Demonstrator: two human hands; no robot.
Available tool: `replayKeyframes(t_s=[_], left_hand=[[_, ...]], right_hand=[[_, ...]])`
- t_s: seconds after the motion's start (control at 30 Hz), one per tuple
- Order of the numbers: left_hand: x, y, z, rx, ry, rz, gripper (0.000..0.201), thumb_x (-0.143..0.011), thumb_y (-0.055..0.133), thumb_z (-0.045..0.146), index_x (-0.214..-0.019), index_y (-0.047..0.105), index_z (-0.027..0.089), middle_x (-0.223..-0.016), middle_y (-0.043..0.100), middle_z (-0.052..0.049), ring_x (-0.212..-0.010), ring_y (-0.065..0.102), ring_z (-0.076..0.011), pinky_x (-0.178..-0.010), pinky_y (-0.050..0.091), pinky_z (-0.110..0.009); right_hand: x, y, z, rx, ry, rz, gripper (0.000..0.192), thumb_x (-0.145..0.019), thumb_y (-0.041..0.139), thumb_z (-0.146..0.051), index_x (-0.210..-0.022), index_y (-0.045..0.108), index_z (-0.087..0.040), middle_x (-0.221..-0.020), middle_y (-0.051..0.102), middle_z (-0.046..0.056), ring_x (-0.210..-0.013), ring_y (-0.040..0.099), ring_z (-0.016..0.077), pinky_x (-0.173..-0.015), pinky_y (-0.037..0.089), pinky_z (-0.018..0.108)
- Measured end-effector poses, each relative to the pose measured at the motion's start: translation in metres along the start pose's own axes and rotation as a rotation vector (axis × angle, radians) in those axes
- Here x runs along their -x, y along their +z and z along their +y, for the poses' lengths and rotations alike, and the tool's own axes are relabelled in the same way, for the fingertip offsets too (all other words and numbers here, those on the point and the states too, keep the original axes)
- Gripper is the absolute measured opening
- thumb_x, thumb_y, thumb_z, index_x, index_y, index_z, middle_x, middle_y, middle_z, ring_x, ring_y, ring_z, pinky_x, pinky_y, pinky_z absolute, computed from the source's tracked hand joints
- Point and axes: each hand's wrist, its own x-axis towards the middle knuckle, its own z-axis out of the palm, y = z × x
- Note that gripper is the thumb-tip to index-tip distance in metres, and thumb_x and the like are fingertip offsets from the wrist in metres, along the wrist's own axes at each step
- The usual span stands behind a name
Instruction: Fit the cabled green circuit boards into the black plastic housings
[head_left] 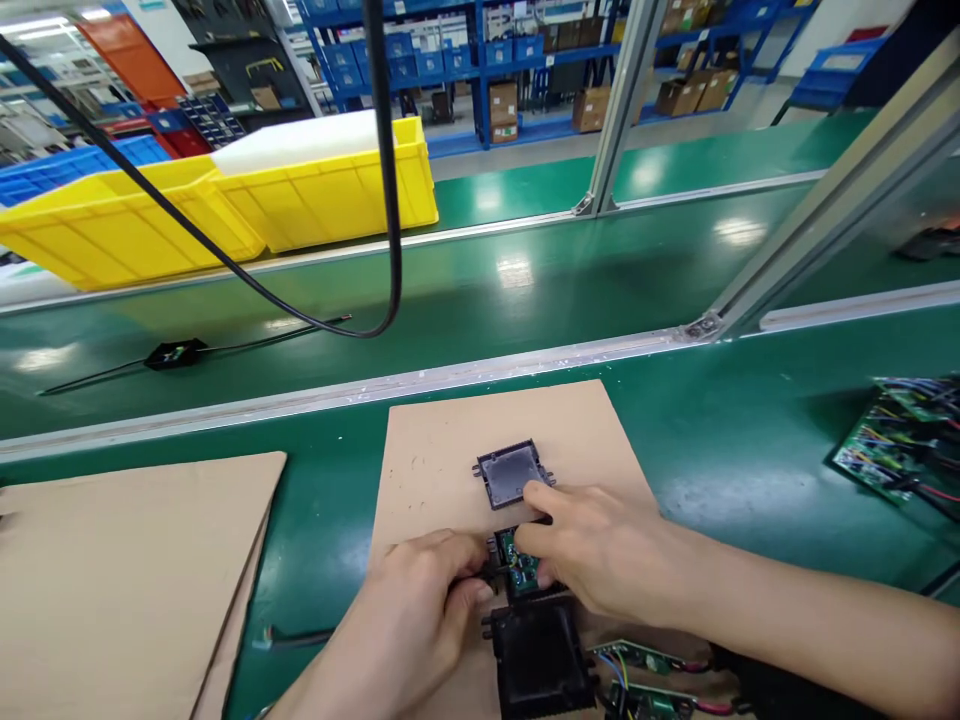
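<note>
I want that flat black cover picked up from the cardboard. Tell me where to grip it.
Grip the black cover by its two long plain edges, coming from above. It lies flat on the cardboard sheet, small tabs stick out at its corners, and the right hand touches its near edge, so the far side is freer.

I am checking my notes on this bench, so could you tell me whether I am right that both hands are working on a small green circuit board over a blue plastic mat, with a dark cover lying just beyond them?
Not quite: the head view shows the left hand and right hand at the green circuit board over a brown cardboard sheet, not a blue plastic mat. The dark cover does lie just beyond them.
</note>
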Motion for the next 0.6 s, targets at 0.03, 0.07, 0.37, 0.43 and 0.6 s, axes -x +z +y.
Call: replayKeyframes(t_s=[0.03,0.07,0.37,0.43,0.6], left_hand=[[-0.001,0.002,0.003,-0.048,0.045,0.044,0.018,-0.085,0.046,0.015,-0.083,0.063,0.021,-0.076,0.068,-0.002,-0.066,0.066,-0.0201,-0.058,0.051,-0.03],[-0.001,0.005,0.005,-0.093,0.09,0.102,0.021,-0.086,0.043,0.015,-0.082,0.062,0.021,-0.075,0.068,-0.003,-0.064,0.065,-0.0198,-0.055,0.049,-0.03],[0.009,0.02,-0.002,-0.384,0.276,0.297,0.026,-0.091,0.042,0.007,-0.101,0.062,0.019,-0.075,0.065,0.0,-0.061,0.063,-0.0155,-0.053,0.049,-0.026],[0.011,0.02,-0.005,-0.43,0.286,0.328,0.023,-0.093,0.043,0.007,-0.098,0.062,0.019,-0.072,0.064,0.0,-0.06,0.062,-0.0145,-0.054,0.049,-0.025],[0.014,0.028,-0.005,-0.705,0.386,0.298,0.03,-0.092,0.039,0.005,-0.113,0.059,0.011,-0.087,0.069,-0.008,-0.073,0.064,-0.0188,-0.062,0.053,-0.029]], right_hand=[[0.0,0.0,0.0,-0.014,0.004,0.002,0.007,-0.086,0.057,-0.014,-0.087,0.061,-0.019,-0.09,0.053,0.004,-0.069,0.052,0.0164,-0.058,0.035,0.029],[0.0,0.0,0.0,-0.026,0.008,0.008,0.007,-0.085,0.057,-0.014,-0.087,0.061,-0.019,-0.09,0.053,0.004,-0.069,0.053,0.0165,-0.057,0.035,0.029],[0.003,0.004,0.0,-0.046,0.007,0.132,0.003,-0.082,0.065,-0.021,-0.085,0.065,-0.02,-0.084,0.056,0.003,-0.073,0.05,0.0185,-0.054,0.025,0.03],[0.002,0.005,0.001,-0.061,-0.011,0.155,0.003,-0.082,0.066,-0.021,-0.083,0.065,-0.019,-0.084,0.056,0.004,-0.083,0.05,0.0211,-0.058,0.028,0.031],[-0.001,0.007,0.005,-0.109,-0.055,0.166,0.004,-0.081,0.069,-0.021,-0.082,0.065,-0.019,-0.082,0.055,0.003,-0.082,0.047,0.0197,-0.063,0.032,0.032]])
